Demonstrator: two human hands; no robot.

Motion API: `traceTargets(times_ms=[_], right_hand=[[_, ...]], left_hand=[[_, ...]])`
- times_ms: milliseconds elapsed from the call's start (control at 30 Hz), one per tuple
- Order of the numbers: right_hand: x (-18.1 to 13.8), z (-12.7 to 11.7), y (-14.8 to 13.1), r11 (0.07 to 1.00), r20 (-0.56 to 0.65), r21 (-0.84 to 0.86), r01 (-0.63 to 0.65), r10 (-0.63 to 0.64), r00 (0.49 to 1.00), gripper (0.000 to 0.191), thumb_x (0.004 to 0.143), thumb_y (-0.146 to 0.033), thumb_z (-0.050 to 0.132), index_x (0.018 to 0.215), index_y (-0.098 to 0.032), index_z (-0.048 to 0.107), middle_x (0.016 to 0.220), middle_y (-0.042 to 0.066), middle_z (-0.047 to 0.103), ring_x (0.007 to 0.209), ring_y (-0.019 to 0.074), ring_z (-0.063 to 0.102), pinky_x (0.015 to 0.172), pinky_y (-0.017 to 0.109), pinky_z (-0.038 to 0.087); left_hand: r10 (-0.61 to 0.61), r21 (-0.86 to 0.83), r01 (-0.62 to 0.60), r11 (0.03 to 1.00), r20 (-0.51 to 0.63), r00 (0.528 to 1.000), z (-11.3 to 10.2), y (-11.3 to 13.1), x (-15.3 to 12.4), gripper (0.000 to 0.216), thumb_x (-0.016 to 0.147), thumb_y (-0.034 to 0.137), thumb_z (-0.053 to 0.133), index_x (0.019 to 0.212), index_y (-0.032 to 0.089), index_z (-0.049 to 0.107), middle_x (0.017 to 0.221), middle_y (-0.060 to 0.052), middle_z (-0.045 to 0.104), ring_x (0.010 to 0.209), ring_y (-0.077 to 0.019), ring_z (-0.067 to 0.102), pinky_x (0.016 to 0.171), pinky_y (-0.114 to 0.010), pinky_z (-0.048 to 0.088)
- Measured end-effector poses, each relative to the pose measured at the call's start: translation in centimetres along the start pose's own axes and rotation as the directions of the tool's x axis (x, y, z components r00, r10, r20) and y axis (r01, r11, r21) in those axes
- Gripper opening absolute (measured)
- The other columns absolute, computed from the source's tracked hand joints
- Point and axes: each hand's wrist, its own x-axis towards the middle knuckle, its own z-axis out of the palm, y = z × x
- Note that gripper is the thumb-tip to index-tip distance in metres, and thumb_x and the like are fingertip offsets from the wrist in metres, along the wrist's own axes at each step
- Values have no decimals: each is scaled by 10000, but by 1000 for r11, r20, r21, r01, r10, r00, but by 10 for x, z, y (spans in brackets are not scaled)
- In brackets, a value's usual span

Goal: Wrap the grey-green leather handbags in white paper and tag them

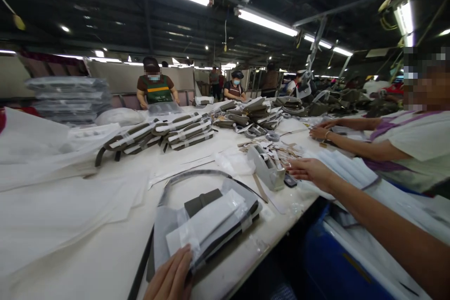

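Note:
An olive-grey bag (202, 202) with a long curved strap lies in front of me, partly covered by translucent wrap and a folded white sheet (211, 220) with clear tape across it. My left hand (172, 274) rests on the near end of this sheet, fingers stretched out flat and its thumb mostly hidden. To the right, my right hand (311, 173) is held beside a grey tape dispenser (265, 166), its fingers extended. Whether a piece of tape is at those fingertips is too small to tell. Below them lies a small dark object (290, 180).
Wrapped bags (190, 131) are piled across the table's middle. White sheets (70, 215) spread over the left side. Paper scraps (277, 147) and tape rolls (272, 136) lie behind the dispenser. A co-worker's hands (319, 132) work at right, above a blue bin (323, 248).

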Motion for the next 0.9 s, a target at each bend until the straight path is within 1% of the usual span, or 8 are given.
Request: traceTargets(times_ms=[133,333,533,667,733,767,833,900], right_hand=[[-19,-2,36,994,-110,-74,75,-82,991,234,746,-356,797,803,-135,748,905,150,767,621,150,682,533,219,586],[-6,4,90,979,-184,-122,166,-187,965,409,647,-520,816,808,-151,741,826,107,760,591,138,645,509,228,553],[7,-2,102,947,-167,-244,209,-253,953,417,679,-544,759,820,-152,745,791,85,755,579,140,617,506,244,517],[-6,-14,98,897,-134,-387,214,-284,949,322,708,-472,741,808,-167,765,754,74,752,583,170,628,545,282,517],[-19,-20,92,808,-65,-514,289,-373,926,270,742,-426,723,862,-190,780,804,68,766,653,203,667,645,321,544],[-26,-21,87,724,9,-587,362,-441,898,251,772,-405,701,897,-205,783,859,67,775,723,225,692,714,342,552],[-42,-17,74,487,239,-681,547,-558,795,229,842,-368,636,959,-234,781,974,61,776,871,252,713,830,368,544],[-58,-4,58,273,480,-642,716,-586,653,223,894,-330,587,998,-262,774,1023,48,771,926,239,714,852,347,535]], left_hand=[[-25,-44,25,999,18,1000,-2,4,-2,523,956,181,489,1473,158,409,1245,-46,694,1085,-188,676,937,-283,537],[-85,-81,87,993,20,996,-7,8,2,508,965,172,482,1469,170,415,1232,-44,700,1073,-184,678,959,-281,520],[-141,-101,144,984,36,989,-14,13,7,383,973,176,489,1352,169,542,1266,-36,680,1093,-189,653,1010,-303,453],[-185,-107,189,976,44,982,-17,18,8,376,977,184,478,1343,141,550,1253,-57,681,1083,-210,642,1012,-335,431],[-225,-102,230,968,51,973,-18,21,9,387,983,203,458,1352,128,544,1228,-68,687,1063,-223,642,1005,-350,427],[-242,-102,247,964,59,968,-19,22,9,391,984,207,450,1356,125,541,1221,-70,687,1057,-226,641,1003,-353,426],[-276,-114,285,952,89,957,-20,24,11,399,980,202,452,1363,128,533,1219,-72,683,1063,-229,636,1009,-355,422],[-313,-135,329,935,123,942,-21,27,13,407,969,191,476,1369,136,521,1222,-73,679,1081,-231,626,1013,-356,427]])
